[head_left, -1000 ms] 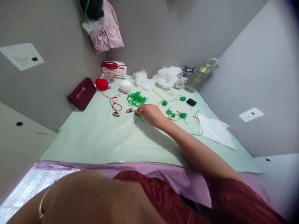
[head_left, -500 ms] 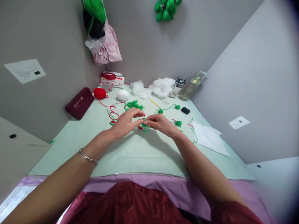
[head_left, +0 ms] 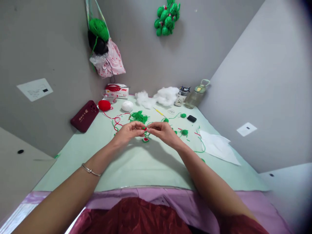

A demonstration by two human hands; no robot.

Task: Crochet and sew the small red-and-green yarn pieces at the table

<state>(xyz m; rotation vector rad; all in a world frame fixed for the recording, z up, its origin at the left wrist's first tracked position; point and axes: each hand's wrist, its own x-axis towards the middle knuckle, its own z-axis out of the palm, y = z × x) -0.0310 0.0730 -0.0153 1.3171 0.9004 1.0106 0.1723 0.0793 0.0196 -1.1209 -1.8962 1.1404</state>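
My left hand (head_left: 129,132) and my right hand (head_left: 162,132) meet over the middle of the table, fingertips pinched together. Between them is a small red and green crocheted piece (head_left: 144,128), mostly covered by the fingers. Just below the fingertips shows a second small piece in red, white and green (head_left: 145,139); whether it hangs or rests on the table I cannot tell. Green yarn strands run down beside it. Beyond my hands lies a tangled heap of green yarn (head_left: 139,116). Red yarn (head_left: 117,120) trails near my left hand.
A red yarn ball (head_left: 104,105), a white ball (head_left: 127,106), white stuffing (head_left: 166,96) and a yellow-handled crochet hook (head_left: 159,112) lie farther back. A bottle (head_left: 195,97) stands back right. Small green balls (head_left: 184,132) and a white sheet (head_left: 216,148) are right; a dark red phone (head_left: 85,116) leans left.
Both hands have drawn closer together, fingertips now meeting on the red and green piece. The left fingers have closed from a more spread pose. The camera view has tilted slightly upward.
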